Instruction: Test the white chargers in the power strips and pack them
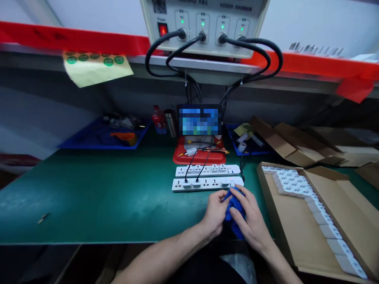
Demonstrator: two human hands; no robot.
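Note:
A crumpled blue cloth (236,211) is bunched between my two hands at the front edge of the green table. My left hand (215,211) pinches it from the left side. On the right, my right hand (250,215) has its fingers closed over the cloth. Whether something lies inside the cloth I cannot tell. Just beyond my fingers lies a white power strip (210,184) with plugs in some sockets. Behind it, a second white power strip (201,170) runs parallel.
An open cardboard box (284,221) with rows of small white pieces stands at right. A red tray (192,159) with cables sits before a screen (199,121). Blue trays (97,144) flank the back. Above, a powered unit (207,23) hangs over with thick black cables.

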